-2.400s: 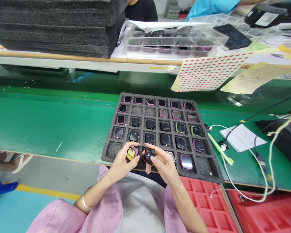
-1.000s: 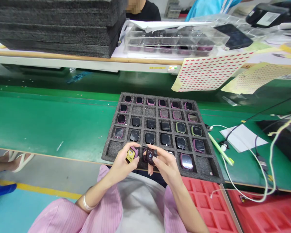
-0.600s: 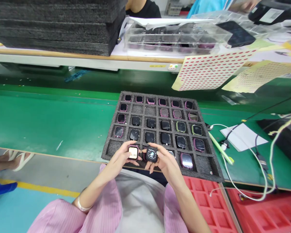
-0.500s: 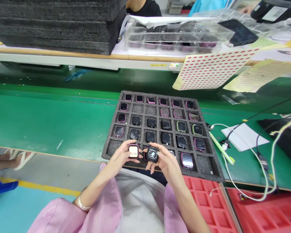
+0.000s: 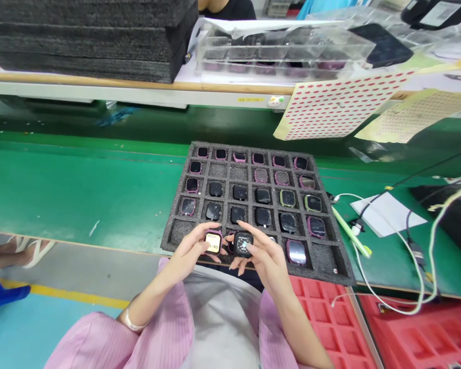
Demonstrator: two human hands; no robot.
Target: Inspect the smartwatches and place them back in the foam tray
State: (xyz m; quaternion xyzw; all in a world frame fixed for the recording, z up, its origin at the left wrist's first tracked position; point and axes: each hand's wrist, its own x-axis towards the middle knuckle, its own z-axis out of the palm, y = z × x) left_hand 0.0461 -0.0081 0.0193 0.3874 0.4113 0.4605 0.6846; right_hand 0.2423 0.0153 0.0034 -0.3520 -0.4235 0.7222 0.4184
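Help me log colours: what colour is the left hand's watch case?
The watch case is purple, clearest in the head view.

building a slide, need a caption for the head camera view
Left hand with a purple-framed watch, right hand with a black watch, screens lit, at a foam tray's near edge.

Green workbench (image 5: 80, 189), dark foam tray (image 5: 218, 170) at the front edge, pale green stick (image 5: 348, 229) beside it, white paper (image 5: 394, 210)

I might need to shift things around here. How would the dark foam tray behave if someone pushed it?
The dark foam tray would probably slide as one piece, since its thick grid looks fairly stiff. Its watches would likely stay put, as they sit in separate pockets. Their glossy screens may scratch easily.
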